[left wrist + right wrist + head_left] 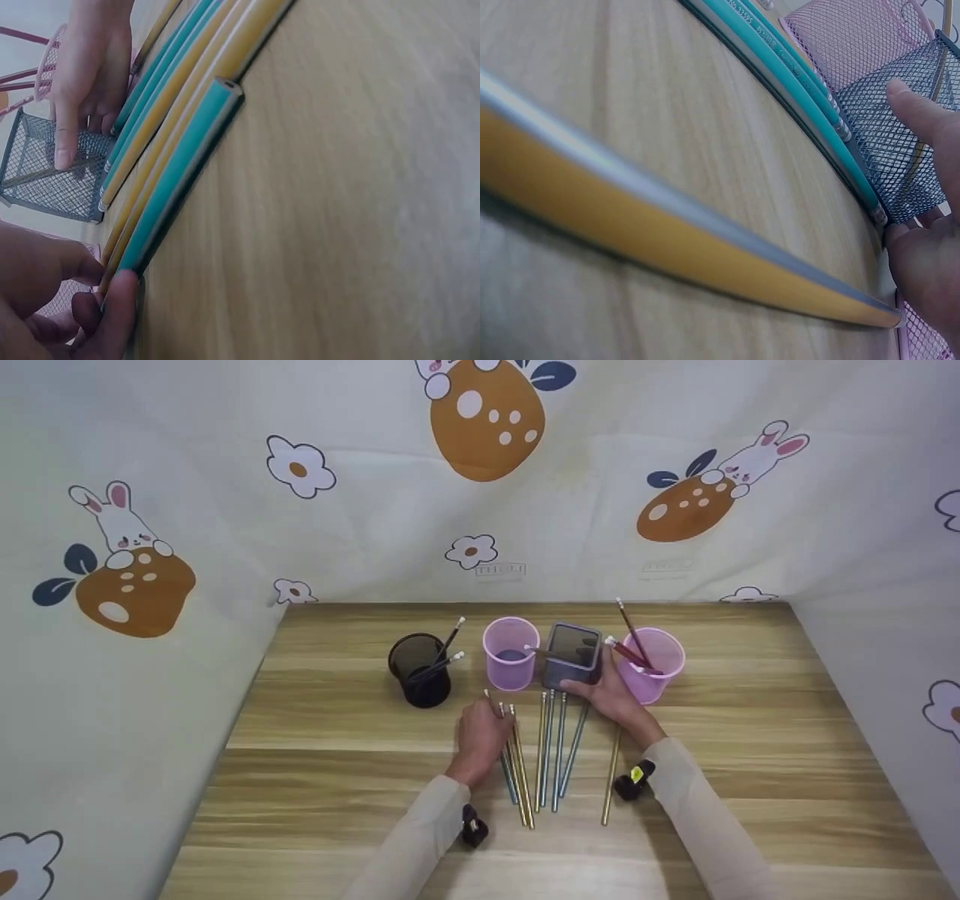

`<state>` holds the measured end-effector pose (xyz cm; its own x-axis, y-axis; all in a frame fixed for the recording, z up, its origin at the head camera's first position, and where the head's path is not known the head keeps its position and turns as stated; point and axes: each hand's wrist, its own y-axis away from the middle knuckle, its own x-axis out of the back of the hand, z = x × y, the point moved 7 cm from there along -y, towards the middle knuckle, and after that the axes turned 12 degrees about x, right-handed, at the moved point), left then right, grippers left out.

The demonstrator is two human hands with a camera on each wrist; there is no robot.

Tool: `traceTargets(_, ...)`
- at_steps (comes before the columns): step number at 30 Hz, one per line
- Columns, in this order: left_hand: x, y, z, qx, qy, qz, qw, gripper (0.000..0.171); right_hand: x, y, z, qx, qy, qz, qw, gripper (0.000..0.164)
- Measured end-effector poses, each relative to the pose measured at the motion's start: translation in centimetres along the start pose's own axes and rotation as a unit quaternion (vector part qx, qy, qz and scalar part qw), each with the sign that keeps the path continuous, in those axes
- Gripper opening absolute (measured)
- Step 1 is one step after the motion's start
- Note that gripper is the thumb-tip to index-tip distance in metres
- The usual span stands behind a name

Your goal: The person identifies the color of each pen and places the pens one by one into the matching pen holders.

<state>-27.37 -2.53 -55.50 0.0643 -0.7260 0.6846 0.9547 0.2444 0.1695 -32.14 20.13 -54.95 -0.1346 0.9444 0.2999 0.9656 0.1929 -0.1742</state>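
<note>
My left hand (484,733) is at the left end of a row of pencils, its fingers pinching the far end of a teal pencil (184,169). Two gold pencils (521,780) lie right beside that one. My right hand (611,694) grips a grey square mesh pencil cup (572,649), thumb on its front wall and other fingers partly hidden at its right side. One gold pencil (917,154) stands slanted inside this cup. Several more teal and gold pencils (555,757) lie between the hands, eraser ends toward the cup.
A black round cup (420,690) with two dark pencils stands at left. Beside it is a pink cup (511,671); another pink cup (651,686) with red pencils is at right. A lone gold pencil (611,780) lies under the right wrist. Printed cloth (375,525) encloses the wooden table.
</note>
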Motion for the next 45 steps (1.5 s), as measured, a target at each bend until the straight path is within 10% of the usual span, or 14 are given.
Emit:
traceTargets(20, 1.9, 0.5, 1.4, 0.064, 0.086, 0.019, 0.9941, 0.041, 0.2, -0.5, 2.4, 0.013, 0.001, 0.007, 1.000, 0.101)
traceTargets(27, 3.0, 1.4, 3.1, 0.046, 0.110, -0.008, 0.9929, 0.008, 0.2, -0.5, 2.2, 0.021, 0.007, 0.013, 1.000, 0.096)
traceTargets(45, 8.5, 2.7, 9.6, -0.024, 0.252, -0.002, 0.9674, 0.037, 0.3, -0.5, 2.3, 0.011, 0.029, 0.003, 1.000, 0.100)
